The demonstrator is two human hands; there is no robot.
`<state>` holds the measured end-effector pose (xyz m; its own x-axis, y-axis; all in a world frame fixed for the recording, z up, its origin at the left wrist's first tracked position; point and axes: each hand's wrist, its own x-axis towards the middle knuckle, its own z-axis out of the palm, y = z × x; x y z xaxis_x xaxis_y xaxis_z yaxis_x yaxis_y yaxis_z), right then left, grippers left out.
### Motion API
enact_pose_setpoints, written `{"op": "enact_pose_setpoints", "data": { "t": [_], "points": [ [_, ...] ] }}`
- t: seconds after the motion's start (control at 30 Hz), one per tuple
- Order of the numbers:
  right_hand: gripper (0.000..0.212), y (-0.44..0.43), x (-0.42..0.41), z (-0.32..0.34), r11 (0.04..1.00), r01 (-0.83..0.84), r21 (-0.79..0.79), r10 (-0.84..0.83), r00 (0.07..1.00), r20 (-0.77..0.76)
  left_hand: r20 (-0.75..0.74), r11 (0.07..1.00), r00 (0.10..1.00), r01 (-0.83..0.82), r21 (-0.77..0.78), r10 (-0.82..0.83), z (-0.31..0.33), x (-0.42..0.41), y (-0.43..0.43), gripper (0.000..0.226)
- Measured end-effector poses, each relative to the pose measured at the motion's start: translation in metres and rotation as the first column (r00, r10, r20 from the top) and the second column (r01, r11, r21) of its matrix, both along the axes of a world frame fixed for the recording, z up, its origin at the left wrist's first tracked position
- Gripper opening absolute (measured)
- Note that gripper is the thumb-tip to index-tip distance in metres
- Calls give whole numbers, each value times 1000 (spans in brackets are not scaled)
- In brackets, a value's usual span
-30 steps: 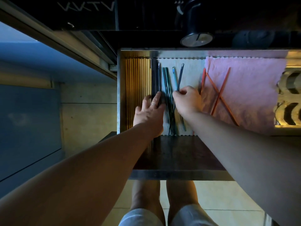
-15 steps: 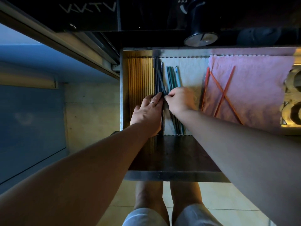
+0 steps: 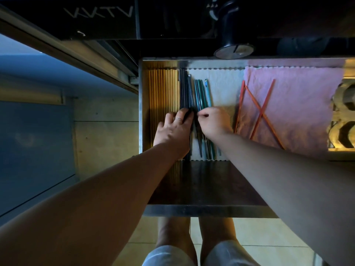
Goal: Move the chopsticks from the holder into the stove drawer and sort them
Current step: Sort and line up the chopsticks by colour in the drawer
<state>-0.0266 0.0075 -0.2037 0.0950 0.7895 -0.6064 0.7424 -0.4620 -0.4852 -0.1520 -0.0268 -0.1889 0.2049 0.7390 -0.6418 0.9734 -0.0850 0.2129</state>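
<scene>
The open drawer (image 3: 140, 104) holds chopsticks in rows. Wooden chopsticks (image 3: 163, 89) lie side by side at its left wall. Dark grey chopsticks (image 3: 184, 91) lie next to them, then teal chopsticks (image 3: 200, 93) on a white liner (image 3: 221, 83). Three orange chopsticks (image 3: 259, 112) lie crossed on a pink cloth (image 3: 297, 96). My left hand (image 3: 172, 129) lies flat, fingers pressing on the dark grey chopsticks. My right hand (image 3: 215, 123) is curled, its fingertips pinching a chopstick at the boundary of the dark and teal rows.
The drawer's dark front panel (image 3: 207, 189) stands out toward me above the tiled floor (image 3: 249, 237). A black stove knob (image 3: 233, 49) sits above the drawer's back edge. A patterned mat (image 3: 343, 121) shows at the drawer's right end. My legs are below.
The slanted dark chopstick in my right hand has been brought left and straightened beside the dark row. My right hand moved left toward my left hand, which stayed put.
</scene>
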Motion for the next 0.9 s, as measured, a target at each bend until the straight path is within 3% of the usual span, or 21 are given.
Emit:
{"op": "enact_pose_setpoints", "data": {
  "t": [0.3, 0.9],
  "points": [
    [16, -1, 15, -8, 998, 21, 58, -19, 999, -27, -84, 995, 992, 88, -53, -92, 1, 7, 6, 90],
    [16, -11, 24, -6, 996, 1, 87, 2, 1000, -31, -74, 991, 991, 110, -78, -116, 2, 3, 3, 86]
  ]
}}
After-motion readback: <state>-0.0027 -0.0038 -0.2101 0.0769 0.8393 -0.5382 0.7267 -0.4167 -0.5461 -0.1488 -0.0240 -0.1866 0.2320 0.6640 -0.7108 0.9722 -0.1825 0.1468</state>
